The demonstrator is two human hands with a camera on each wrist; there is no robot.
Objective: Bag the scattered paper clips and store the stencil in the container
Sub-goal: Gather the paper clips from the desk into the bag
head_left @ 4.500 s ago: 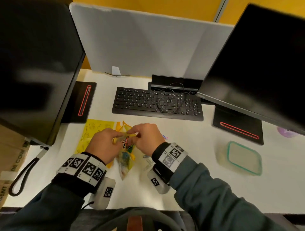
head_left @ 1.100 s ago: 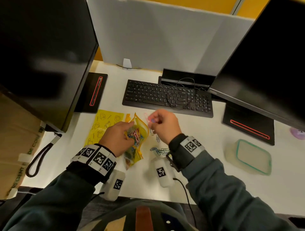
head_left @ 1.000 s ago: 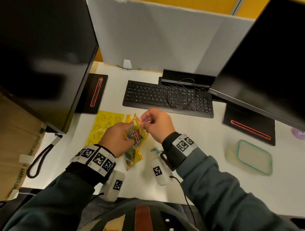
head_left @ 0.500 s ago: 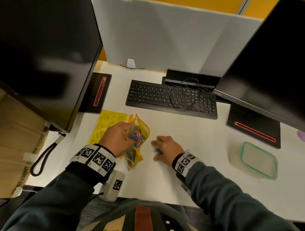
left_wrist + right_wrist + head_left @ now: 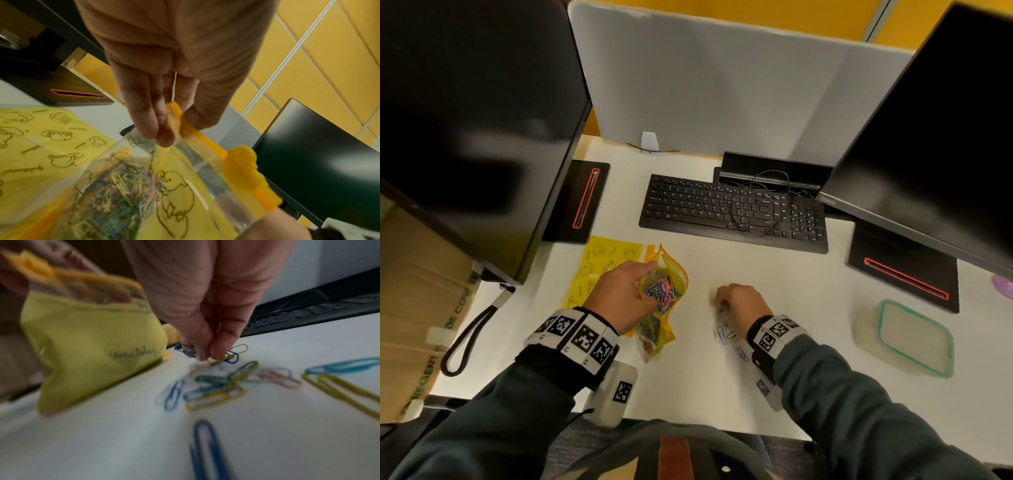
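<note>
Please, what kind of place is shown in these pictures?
Most likely an office desk in a cubicle: a black keyboard lies between two dark monitors, and a grey partition panel stands behind the white desk.

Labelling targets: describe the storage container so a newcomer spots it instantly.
Start at the right monitor's black base with its red slot. Just in front of it, near the desk's right edge, sits the storage container: a translucent rounded rectangular box, lid on. Its teal rim is unique here.
</note>
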